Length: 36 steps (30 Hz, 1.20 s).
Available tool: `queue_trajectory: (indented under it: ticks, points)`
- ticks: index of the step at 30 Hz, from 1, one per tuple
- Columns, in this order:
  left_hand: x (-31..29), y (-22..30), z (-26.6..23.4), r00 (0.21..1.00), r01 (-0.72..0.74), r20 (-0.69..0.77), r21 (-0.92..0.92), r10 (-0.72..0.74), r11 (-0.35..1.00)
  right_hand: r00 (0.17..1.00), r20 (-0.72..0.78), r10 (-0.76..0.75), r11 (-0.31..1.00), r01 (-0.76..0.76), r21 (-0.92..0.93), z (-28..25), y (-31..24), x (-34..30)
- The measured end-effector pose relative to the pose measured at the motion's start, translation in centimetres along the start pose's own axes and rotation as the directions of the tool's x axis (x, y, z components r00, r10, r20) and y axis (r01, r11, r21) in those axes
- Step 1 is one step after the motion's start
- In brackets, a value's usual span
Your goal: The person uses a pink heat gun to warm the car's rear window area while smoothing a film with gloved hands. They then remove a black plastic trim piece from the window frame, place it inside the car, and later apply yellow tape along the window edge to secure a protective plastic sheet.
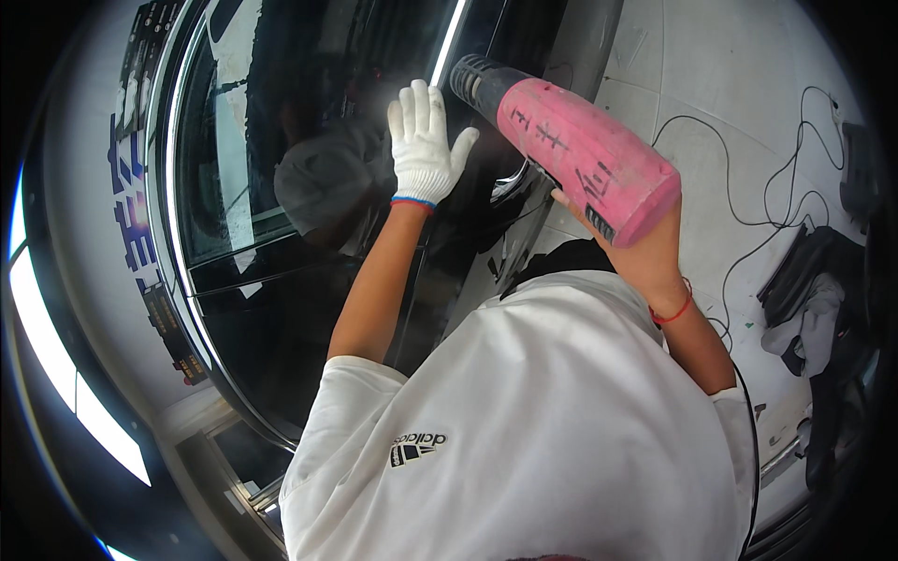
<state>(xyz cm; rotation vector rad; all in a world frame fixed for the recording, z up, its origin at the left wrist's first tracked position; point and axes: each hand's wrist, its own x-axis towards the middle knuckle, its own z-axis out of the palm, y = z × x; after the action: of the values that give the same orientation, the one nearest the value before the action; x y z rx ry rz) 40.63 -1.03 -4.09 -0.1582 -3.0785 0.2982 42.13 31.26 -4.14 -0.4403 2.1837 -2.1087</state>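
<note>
My left hand, in a white knit glove with a red and blue cuff edge, lies flat on the glossy black side of a car. Its fingers point away from me and the thumb sticks out to the right. My bare right hand, partly hidden behind the tool, is closed round a pink heat gun with dark marks on its casing. The gun's black ribbed nozzle faces the car, just right of my gloved fingertips. A chrome door handle shows below the nozzle.
The car's side window with its bright trim curves along the left. A thin black cable loops over the pale tiled floor at right. Dark and grey cloth lies heaped at the far right.
</note>
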Motion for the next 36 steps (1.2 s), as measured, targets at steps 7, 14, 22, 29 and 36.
queue_trajectory:
  ticks: [7, 14, 22, 29, 36]
  points:
    - [4.7, -3.2, -1.8, 0.895, 0.344, -0.397, 0.321, -0.204, 0.882, 0.998, 0.058, 0.03, 0.997, -0.026, -0.07, -1.6, 0.5, 1.1]
    - [4.5, 0.6, -0.1, 0.989, -0.016, -0.149, -0.017, 0.013, 1.0, 0.997, 0.064, 0.04, 0.992, -0.032, -0.124, -2.8, -3.0, 6.2]
    - [9.9, -0.6, 0.9, 0.95, 0.267, -0.244, 0.298, -0.197, 0.916, 0.981, 0.102, 0.165, 0.98, -0.151, -0.132, -4.7, 1.1, 6.7]
    - [10.3, -0.6, -1.8, 0.93, 0.263, -0.288, 0.092, -0.227, 0.96, 0.995, 0.082, 0.059, 0.985, -0.045, -0.165, -6.4, 1.1, 11.4]
    - [14.9, 1.0, 1.0, 0.98, 0.188, -0.12, 0.296, -0.159, 0.937, 0.972, 0.234, 0.025, 0.994, 0.002, -0.114, -8.5, 1.6, 15.3]
